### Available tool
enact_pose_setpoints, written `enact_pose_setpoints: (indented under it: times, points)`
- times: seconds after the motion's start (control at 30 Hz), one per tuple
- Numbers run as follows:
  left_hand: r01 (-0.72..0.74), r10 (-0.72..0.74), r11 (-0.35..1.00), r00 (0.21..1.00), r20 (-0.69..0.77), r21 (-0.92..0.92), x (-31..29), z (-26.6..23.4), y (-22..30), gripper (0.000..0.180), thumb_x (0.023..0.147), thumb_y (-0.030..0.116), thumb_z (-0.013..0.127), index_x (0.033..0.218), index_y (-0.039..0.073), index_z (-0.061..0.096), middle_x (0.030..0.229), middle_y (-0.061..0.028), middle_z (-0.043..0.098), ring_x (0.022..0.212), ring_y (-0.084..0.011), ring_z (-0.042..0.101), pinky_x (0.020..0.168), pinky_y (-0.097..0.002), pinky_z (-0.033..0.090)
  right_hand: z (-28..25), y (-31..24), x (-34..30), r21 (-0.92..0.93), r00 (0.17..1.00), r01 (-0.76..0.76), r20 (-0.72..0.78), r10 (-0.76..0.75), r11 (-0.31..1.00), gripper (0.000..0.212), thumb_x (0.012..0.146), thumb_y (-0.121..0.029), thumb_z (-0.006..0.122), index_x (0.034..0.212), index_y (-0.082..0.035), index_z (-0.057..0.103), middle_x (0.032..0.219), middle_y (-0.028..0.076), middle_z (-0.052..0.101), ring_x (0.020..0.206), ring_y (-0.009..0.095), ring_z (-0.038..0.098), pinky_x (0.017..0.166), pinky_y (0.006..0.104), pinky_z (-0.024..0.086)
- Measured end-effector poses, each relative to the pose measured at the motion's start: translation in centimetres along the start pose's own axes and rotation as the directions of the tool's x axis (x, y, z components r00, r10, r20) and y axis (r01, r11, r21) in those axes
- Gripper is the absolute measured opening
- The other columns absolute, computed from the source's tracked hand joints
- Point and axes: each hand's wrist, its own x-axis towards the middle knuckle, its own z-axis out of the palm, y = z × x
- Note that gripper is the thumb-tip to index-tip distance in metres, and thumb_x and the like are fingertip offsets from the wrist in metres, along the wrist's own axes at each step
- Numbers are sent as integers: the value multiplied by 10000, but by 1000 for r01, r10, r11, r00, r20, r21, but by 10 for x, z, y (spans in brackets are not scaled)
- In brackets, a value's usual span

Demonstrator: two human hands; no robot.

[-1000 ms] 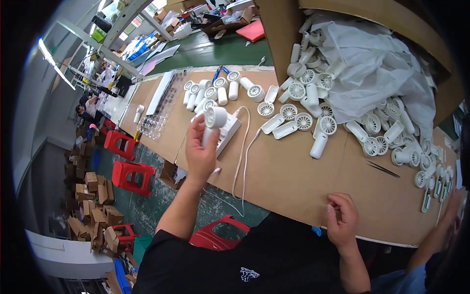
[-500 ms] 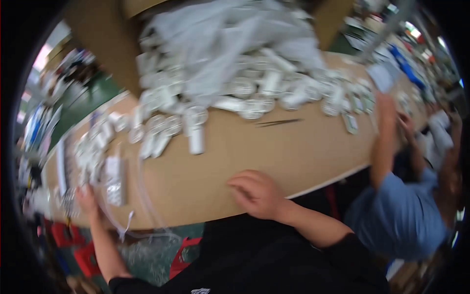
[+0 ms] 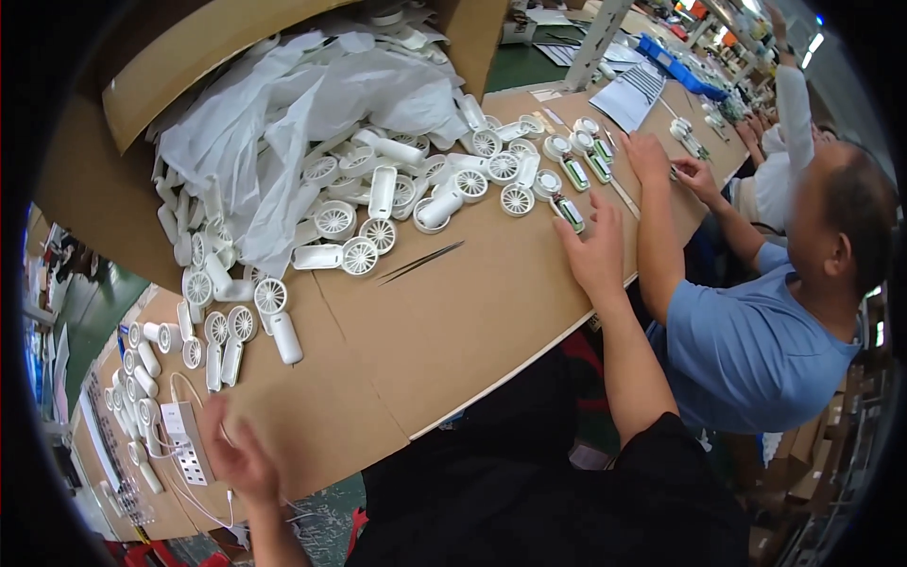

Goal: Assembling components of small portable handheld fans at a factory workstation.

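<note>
Noting my right hand [image 3: 597,250] at a green-cored fan piece [image 3: 568,214], whether clamped I cannot tell; my left hand [image 3: 246,461], blurred, fingers apart, near the white power strip [image 3: 187,442].

A black short-sleeved shirt [image 3: 548,491] is worn, hands [image 3: 599,253] bare.

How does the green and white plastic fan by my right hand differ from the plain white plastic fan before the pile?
The green and white fan shows green in its handle; the plain white fan shows none. The green and white fan lies by the right hand; the plain white fan lies apart. Both have round heads.
</note>
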Motion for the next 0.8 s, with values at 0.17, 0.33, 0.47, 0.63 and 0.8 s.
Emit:
enact_pose_setpoints:
  times: [0.17,0.33,0.47,0.63,0.8]
  points:
    - [-25,154,927,936,317,-374,7,90,72,257,861,-40,667,1111,17,673,1178,-143,704,1121,-333,655,1002,-435,527,-8,29,5,-26,996,-54,71,56,998,528,897,-142,728,1382,5,580,1170,160,670,1053,336,631,948,407,512]
    - [-102,316,891,839,443,-442,5,127,94,314,822,-10,742,1130,19,690,1202,-120,712,1107,-315,664,984,-403,531,-33,26,-33,93,972,-169,180,150,981,542,890,-141,725,1397,-12,584,1182,164,681,1059,343,640,947,417,515]
    - [-108,289,917,845,451,-385,19,152,108,425,817,34,784,1228,23,676,1238,-132,701,1123,-320,655,988,-396,522,-32,-19,-76,229,920,71,362,-152,971,503,863,-138,732,1347,-54,622,1171,133,693,1027,340,648,904,422,516]
    - [-121,252,936,885,391,-329,31,176,111,507,815,66,809,1296,25,653,1255,-144,690,1120,-325,646,1003,-402,508,-16,-69,-69,475,700,315,468,-539,822,487,875,-165,720,1345,-84,621,1223,119,686,1080,327,635,961,421,498]
    - [-40,191,950,858,477,-309,26,176,102,544,815,87,821,1324,22,639,1251,-150,685,1107,-324,639,1011,-407,496,14,-28,10,342,933,279,126,-338,897,525,881,-131,686,1398,-99,599,1364,119,630,1212,338,594,1073,410,457]
